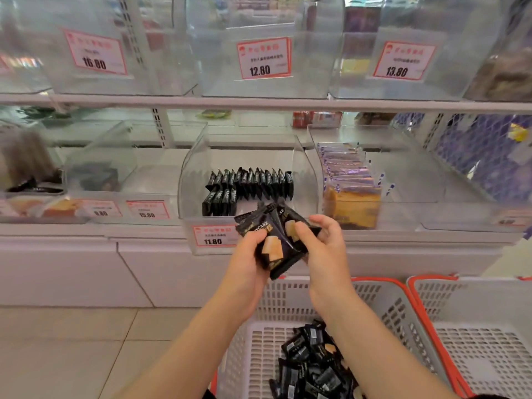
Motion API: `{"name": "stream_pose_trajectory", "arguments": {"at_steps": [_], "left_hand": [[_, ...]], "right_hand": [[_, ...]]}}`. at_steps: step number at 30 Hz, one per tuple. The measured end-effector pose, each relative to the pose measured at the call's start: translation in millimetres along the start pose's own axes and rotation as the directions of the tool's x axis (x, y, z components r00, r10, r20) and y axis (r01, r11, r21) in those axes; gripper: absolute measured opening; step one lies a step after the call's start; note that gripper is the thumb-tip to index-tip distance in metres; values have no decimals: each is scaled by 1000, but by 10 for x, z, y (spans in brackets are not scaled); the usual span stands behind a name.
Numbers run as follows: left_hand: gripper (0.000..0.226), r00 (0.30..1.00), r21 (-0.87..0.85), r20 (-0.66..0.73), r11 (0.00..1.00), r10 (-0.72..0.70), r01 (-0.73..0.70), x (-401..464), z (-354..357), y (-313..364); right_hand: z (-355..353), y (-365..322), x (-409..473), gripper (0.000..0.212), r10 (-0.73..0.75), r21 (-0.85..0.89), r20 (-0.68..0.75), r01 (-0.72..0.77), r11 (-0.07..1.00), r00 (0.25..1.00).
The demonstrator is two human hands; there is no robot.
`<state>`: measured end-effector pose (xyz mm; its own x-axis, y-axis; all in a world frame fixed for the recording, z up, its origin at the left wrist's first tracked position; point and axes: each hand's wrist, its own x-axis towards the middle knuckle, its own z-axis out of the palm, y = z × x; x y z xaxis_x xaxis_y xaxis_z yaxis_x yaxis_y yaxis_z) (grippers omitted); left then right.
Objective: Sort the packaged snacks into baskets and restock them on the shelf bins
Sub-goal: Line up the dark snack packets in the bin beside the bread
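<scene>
- Fingers of the left hand (247,249) curled around a small stack of black cake packets with a yellow cake picture (277,240), thumb on top; the right hand (319,243) pinched the stack's right side, its outer fingers spread loosely.
- Far left, blurred clear plastic bins held dark and brown goods too smeared to identify; their price tags were hard to read.
- Behind the stack, the clear curved-front shelf bin (190,180) contained upright rows of black packets (253,182) in its left and rear parts, with bare floor on its right; its red-bordered price tag (214,235) read 11.80.
- Right of it, a neighbouring clear bin held purple-and-white wrapped cake slices (349,185) standing in a row.
- Upper shelf bins looked mostly see-through, tags reading 16.80, 12.80 and 13.80.
- Below the hands, a white perforated plastic basket with an orange rim (374,306) held a loose heap of black packets (312,361), partly cut off by the frame's bottom edge.
- Just beside it on the right stood a second white orange-rimmed basket (486,341), cropped at the right edge.
- Pale floor tiles (72,349) lay open on the left.
</scene>
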<state>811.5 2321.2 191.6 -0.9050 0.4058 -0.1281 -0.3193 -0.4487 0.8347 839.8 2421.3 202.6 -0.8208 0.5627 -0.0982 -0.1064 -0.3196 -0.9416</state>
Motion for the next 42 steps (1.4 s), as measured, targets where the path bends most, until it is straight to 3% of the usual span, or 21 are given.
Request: {"name": "stream_pose_trajectory", "arguments": {"at_steps": [6, 12, 16, 19, 22, 24, 25, 27, 28, 29, 31, 32, 34, 37, 40, 42], "left_hand": [[33, 991, -190, 118, 981, 68, -45, 158, -23, 251], [31, 988, -43, 99, 993, 115, -111, 354, -86, 527], [26, 993, 69, 93, 994, 77, -83, 530, -103, 664], [30, 988, 89, 137, 993, 66, -79, 679, -168, 771], [24, 973, 140, 222, 986, 57, -89, 834, -220, 881], [27, 972, 231, 234, 972, -8, -48, 985, -282, 927], [24, 983, 329, 177, 944, -42, -19, 1063, -315, 950], [16, 999, 600, -26, 799, -26, 37, 1218, -407, 989], [17, 996, 735, -86, 676, 24, 47, 1295, -468, 1005], [25, 994, 864, -82, 502, 69, 36, 1357, -526, 1014], [39, 998, 999, 6, 44, 55, -8, 1466, -624, 1006], [40, 999, 986, 41, -160, 12, -39, 1511, -663, 994], [34, 996, 905, 45, -420, -80, -74, 1589, -712, 957], [39, 987, 790, -2, -606, -161, -97, 1669, -714, 910], [53, 985, 760, -13, -641, -174, -103, 1719, -659, 886], [63, 982, 761, -16, -640, -187, -109, 1739, -634, 884]], "right_hand": [[163, -148, 67, 32, -97, -162, 247, 140, 977, 964], [322, -312, 299, 18, -43, -312, 446, 200, 929, 894], [427, -363, 538, 42, 3, -470, 471, 249, 847, 882], [484, -368, 669, 42, -12, -479, 515, 299, 825, 857], [584, -331, 823, 43, -18, -440, 475, 255, 861, 880], [674, -291, 964, 46, -13, -448, 433, 228, 865, 901], [712, -269, 1051, 49, 1, -486, 412, 219, 846, 911], [751, -216, 1229, 54, 49, -640, 378, 223, 735, 925], [755, -176, 1320, 56, 83, -738, 361, 230, 634, 929], [749, -124, 1401, 56, 127, -833, 340, 236, 500, 932], [725, -6, 1522, 54, 221, -947, 285, 239, 214, 933], [724, 42, 1565, 54, 260, -964, 259, 235, 122, 930], [753, 104, 1635, 52, 290, -970, 243, 239, 48, 926], [858, 148, 1721, 39, 260, -961, 270, 277, 12, 927], [954, 219, 1769, 41, 273, -935, 331, 354, -37, 903], [984, 233, 1776, 49, 316, -920, 374, 391, 10, 872]]}}
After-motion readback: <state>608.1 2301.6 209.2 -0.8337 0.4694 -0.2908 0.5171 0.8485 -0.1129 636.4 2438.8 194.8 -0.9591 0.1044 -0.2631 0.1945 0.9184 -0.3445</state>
